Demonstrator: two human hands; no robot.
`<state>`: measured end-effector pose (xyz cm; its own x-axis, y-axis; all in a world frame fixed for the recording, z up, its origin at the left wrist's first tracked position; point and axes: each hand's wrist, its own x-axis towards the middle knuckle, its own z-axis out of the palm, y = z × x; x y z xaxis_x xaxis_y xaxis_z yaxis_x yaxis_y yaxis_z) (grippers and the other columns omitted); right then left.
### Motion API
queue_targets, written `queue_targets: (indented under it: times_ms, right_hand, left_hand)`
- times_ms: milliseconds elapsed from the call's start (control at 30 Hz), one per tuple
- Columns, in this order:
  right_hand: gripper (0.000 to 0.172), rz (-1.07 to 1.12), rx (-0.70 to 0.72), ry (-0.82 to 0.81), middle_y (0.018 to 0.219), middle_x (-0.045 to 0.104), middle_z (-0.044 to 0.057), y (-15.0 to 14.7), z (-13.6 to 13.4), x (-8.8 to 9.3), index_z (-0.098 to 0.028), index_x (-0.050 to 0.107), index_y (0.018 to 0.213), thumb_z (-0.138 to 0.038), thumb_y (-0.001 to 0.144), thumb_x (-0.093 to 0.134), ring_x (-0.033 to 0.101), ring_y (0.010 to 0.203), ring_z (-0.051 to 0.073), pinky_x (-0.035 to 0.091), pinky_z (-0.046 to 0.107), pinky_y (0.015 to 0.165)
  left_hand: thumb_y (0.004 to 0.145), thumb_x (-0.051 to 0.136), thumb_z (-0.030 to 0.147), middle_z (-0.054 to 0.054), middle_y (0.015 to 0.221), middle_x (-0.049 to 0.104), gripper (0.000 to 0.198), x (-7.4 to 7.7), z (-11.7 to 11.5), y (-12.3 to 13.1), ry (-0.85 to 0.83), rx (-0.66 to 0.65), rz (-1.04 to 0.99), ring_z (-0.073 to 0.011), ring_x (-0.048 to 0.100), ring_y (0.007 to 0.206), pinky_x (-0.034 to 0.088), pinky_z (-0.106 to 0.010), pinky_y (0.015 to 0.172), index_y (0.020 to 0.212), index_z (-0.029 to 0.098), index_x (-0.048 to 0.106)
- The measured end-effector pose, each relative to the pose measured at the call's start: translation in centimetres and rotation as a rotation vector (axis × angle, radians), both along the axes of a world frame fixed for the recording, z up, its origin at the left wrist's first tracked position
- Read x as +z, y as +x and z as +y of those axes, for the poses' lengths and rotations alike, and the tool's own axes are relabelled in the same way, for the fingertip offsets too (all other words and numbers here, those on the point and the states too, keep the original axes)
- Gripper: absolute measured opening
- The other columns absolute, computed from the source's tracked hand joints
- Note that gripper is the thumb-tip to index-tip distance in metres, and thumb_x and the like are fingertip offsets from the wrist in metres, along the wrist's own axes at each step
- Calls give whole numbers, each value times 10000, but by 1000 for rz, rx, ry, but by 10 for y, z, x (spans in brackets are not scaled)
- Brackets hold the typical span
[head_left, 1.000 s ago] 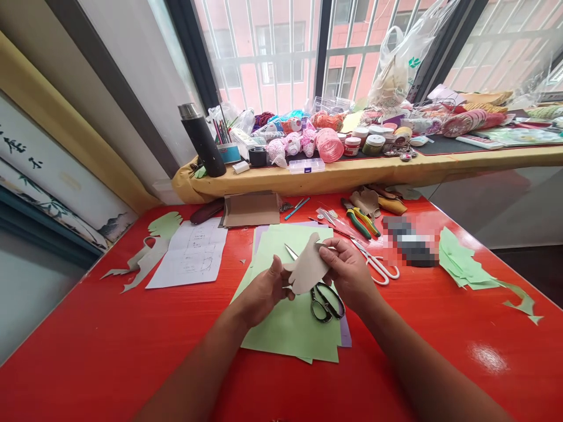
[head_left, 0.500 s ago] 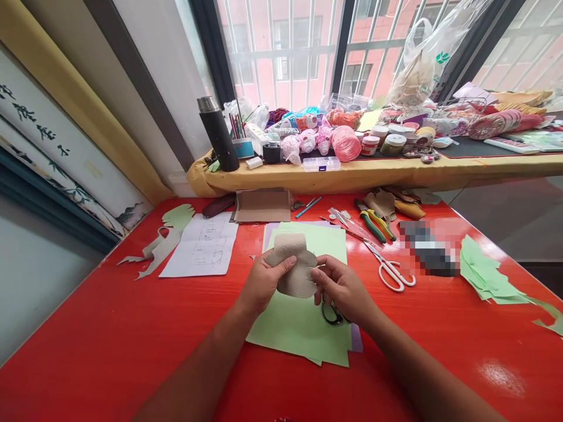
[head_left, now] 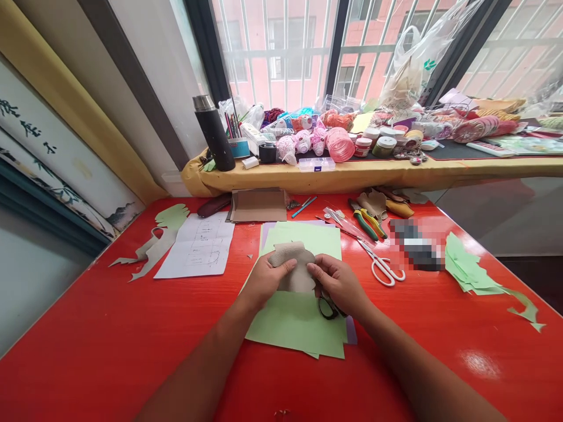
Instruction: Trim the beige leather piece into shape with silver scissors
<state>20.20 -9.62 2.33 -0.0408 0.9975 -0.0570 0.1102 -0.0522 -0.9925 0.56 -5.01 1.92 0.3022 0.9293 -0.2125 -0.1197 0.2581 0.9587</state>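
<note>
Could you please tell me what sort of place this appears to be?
Probably a handicraft workspace, though whether home or studio I cannot tell: a beige leather-like piece is held over green sheets, white-handled scissors lie on the red table, and lidded jars stand on the ledge behind.

We get bright daylight from the window (head_left: 278,61) (rather washed pale), glare on the glossy desk (head_left: 132,328), and a pixelated patch (head_left: 417,245).
</note>
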Motion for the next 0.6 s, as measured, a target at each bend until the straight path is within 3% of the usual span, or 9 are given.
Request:
queue_targets:
  times_ms: [133,233,467,600]
  right_hand:
    - [405,-112,-99,56,700,706,-1,12,6,4,-221,694,1048,-608,998,583,619,506,177,454,299,493]
    - [376,-250,-111,94,748,729,25,23,1,10,-224,684,1078,-572,1024,554,659,573,204,491,323,542]
    - [219,-738,53,91,873,807,52,36,-47,20,-278,757,1145,-388,976,672,699,699,267,510,380,679]
    - [286,-965,150,75,1126,807,122,28,-61,24,-242,756,1243,-301,968,699,751,1005,343,535,415,857]
  left_hand:
    - [704,953,504,-132,1138,832,526,-7,10,-3,-13,146,-114,-328,744,1069,567,-430,949,1093,170,838]
    - [667,972,493,-139,1191,823,554,-10,16,-4,-40,216,-172,-343,729,1144,551,-455,1008,1097,174,831]
    - [688,930,456,-125,1208,820,492,-13,19,-3,-45,228,-243,-349,698,1217,508,-446,1065,1091,191,833]
    - [676,923,459,-124,1196,821,493,-14,20,-2,-41,228,-255,-347,704,1197,510,-445,1050,1081,191,831]
